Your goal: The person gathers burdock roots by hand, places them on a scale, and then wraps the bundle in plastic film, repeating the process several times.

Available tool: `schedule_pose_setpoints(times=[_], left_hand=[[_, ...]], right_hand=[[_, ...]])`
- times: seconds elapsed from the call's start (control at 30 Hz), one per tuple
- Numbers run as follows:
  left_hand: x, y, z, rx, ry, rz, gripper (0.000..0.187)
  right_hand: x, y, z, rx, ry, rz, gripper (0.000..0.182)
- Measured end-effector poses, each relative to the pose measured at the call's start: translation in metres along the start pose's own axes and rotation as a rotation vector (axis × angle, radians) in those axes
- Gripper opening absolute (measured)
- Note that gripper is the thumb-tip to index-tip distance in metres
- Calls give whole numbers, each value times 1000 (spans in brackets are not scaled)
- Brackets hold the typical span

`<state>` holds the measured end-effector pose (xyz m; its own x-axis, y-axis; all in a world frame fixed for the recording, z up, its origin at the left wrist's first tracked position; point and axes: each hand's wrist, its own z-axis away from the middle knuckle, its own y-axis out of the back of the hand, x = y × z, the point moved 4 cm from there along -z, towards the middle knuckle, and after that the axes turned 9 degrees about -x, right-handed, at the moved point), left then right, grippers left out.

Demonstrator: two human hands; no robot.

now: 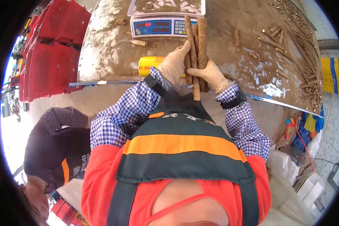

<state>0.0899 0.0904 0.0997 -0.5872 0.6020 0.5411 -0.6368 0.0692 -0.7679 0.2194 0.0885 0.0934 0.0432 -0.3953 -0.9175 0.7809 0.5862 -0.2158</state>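
Observation:
Several long brown roots (202, 49) stand in a bundle between my gloved hands, over the table's front edge. My left hand (174, 64) wraps the bundle's left side, its thumb and fingers against a thinner root. From the right, my right hand (210, 76) grips the lower part, thumb across the front. The root tops reach up in front of the scale (152, 27), whose red display is lit. A yellow roll (148, 65) lies beside my left hand, partly hidden by it.
A hooked tool with a wooden handle (139, 43) lies left of the scale. Loose roots (297, 45) are piled on the table's right side. Red crates (52, 56) stand at the left. Another person (56, 147) is at the lower left.

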Motion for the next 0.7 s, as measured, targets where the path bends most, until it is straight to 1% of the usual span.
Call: schedule_pose_setpoints(times=[0.03, 0.07, 0.1, 0.13, 0.17, 0.2, 0.23, 0.27, 0.33, 0.37, 0.4, 0.43, 0.5, 0.53, 0.6, 0.63, 0.67, 0.7], left_hand=[[-5, -3, -4, 67, -80, -6, 50], [-7, -4, -6, 133, -159, -12, 51], [-11, -7, -6, 60, -188, 11, 50], [-18, -8, -5, 65, -192, 16, 50], [-20, -12, -8, 36, -237, -79, 52], [-20, -16, -12, 7, -285, -176, 55], [-15, -29, -4, 147, -363, -279, 65], [-18, -29, -3, 153, -372, -278, 65], [-17, -29, -3, 177, -410, -388, 73], [-16, -32, 1, 169, -421, -458, 76], [-14, -33, 3, 174, -424, -458, 76], [-11, -36, 5, 174, -407, -585, 76], [-10, -31, 6, 191, -349, -841, 75], [-8, -21, 0, 148, -285, -1008, 74], [-15, -4, -2, -42, -293, -1197, 71], [-13, -4, 9, -17, -293, -1191, 71], [-8, -13, 24, -93, -337, -1005, 69], [-4, -15, 36, -172, -378, -821, 67]], right_hand=[[-5, -1, 6, 52, -2, 37, 45], [-1, 6, 7, 53, 5, 40, 45], [10, 12, 9, -17, -30, -34, 43], [14, 11, 13, -90, -71, -108, 40], [8, 8, 18, -142, -52, -110, 36], [9, 10, 17, -148, -47, -103, 36], [14, 10, 15, -162, -42, -170, 36], [18, 11, 14, -177, -37, -236, 36], [21, 13, 11, -187, -43, -192, 38], [18, 10, 11, -184, 29, -191, 38], [16, 7, 13, -179, 99, -192, 38], [11, 3, 17, -225, 28, -223, 39], [12, 2, 21, -197, 13, -223, 40], [13, 2, 22, -168, 4, -223, 41], [8, 0, 31, -166, -5, -227, 41], [4, 0, 33, -150, 0, -235, 41], [2, -2, 31, -172, -10, -237, 41], [-4, -1, 30, -116, 96, -249, 42]])
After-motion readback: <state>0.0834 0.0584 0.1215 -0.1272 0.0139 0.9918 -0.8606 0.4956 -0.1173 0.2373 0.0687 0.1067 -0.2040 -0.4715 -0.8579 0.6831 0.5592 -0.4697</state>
